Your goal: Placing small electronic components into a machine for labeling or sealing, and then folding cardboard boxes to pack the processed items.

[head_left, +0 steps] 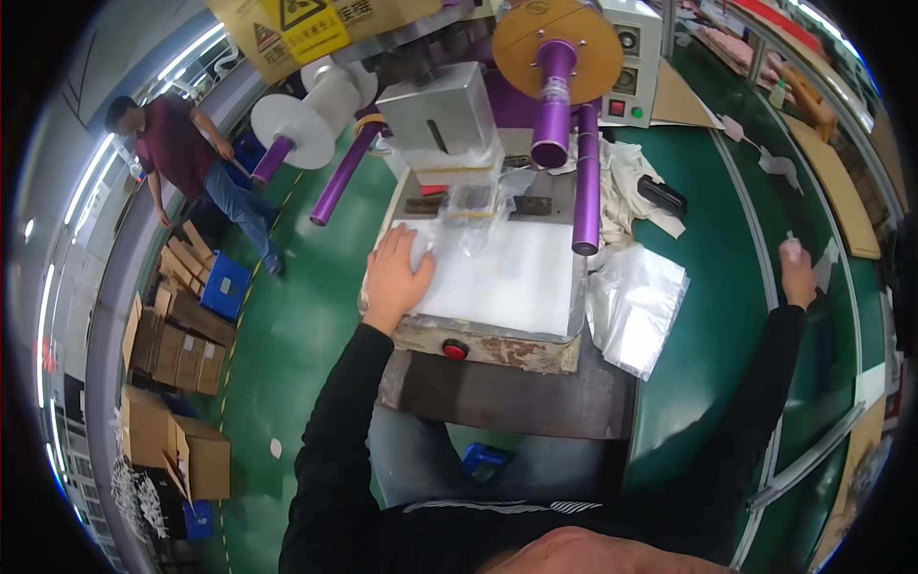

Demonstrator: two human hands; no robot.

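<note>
Left hand (397,273) spread flat, palm down on clear plastic bag (449,234) at left edge of white plate (512,277) on counter (507,392); bag's long axis running away toward metal press head (440,120). Right hand (796,273) stretched far right, grasp unclear, something small and pale at fingertips. Stack of clear bags (636,306) just right of plate. Yellow triangular warning sign (306,24) top left; brown cartons (177,340) on floor.

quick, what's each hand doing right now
left hand: open, flat on the clear plastic sheet
right hand: out to the side; cannot tell its grip
</note>
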